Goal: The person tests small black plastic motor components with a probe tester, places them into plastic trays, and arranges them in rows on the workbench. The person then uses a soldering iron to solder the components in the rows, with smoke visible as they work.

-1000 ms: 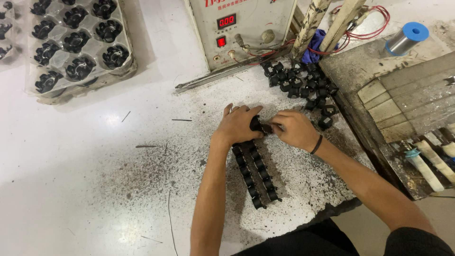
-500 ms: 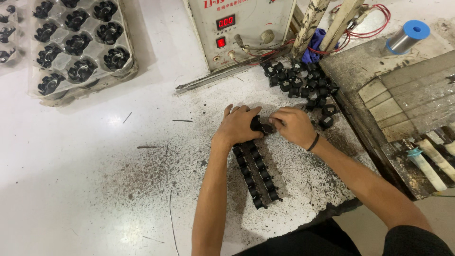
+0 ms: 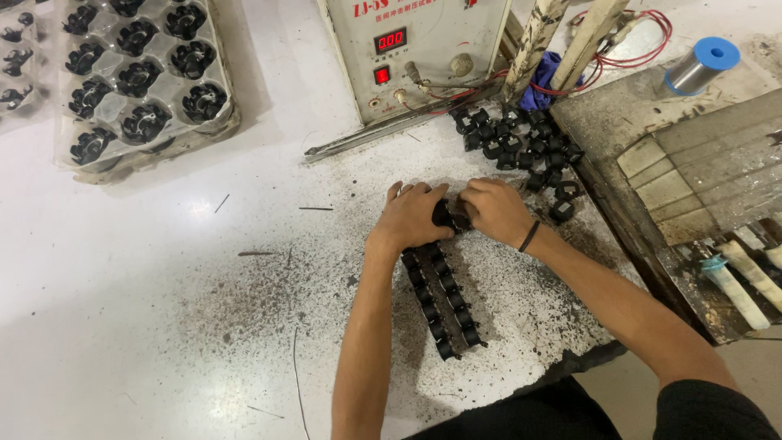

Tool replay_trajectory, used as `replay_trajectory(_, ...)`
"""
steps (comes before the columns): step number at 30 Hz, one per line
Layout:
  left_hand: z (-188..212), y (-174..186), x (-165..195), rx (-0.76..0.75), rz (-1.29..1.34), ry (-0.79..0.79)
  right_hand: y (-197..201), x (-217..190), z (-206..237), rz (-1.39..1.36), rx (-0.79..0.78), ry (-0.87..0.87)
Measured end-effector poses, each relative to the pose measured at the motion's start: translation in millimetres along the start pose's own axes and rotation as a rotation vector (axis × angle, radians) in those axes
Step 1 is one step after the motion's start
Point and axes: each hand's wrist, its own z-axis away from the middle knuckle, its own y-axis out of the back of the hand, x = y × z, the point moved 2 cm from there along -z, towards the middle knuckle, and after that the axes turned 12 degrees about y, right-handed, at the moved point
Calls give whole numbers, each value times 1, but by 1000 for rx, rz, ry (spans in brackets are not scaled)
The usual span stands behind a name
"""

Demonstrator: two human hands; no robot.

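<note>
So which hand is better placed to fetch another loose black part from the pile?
Probably the right hand: the pile of loose black parts lies just beyond it on the right, while the left hand sits at the head of the assembled row.

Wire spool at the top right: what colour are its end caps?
Blue caps on the wire spool, winding silvery; head view.

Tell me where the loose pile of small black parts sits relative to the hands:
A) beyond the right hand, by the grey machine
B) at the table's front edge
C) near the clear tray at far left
A: the loose black parts lie past the right hand, below the grey machine.
</note>
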Motion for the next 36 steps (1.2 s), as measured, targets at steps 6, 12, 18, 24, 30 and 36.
replay_trajectory(6, 0, -1, 0, 0, -26, -7, -3, 10, 14, 46, -7, 53)
replay_trajectory(12, 0, -1, 0, -15, -13, 5, 62, 33, 29, 16, -68, -40)
replay_trajectory(18, 1, -3, 3, 3, -16, -2, 183, 52, 24, 696, 612, -236)
replay_trajectory(24, 4, -3, 11, 11, -96, 30, 42, 34, -48, 455, 117, 103)
replay_trajectory(30, 5, 0, 4, 79, -28, -47, 25, 35, -34, 143, -25, 53)
replay_trajectory(36, 2, -8, -2, 60, -23, -38, 40, -3, 45, -59, -7, 25)
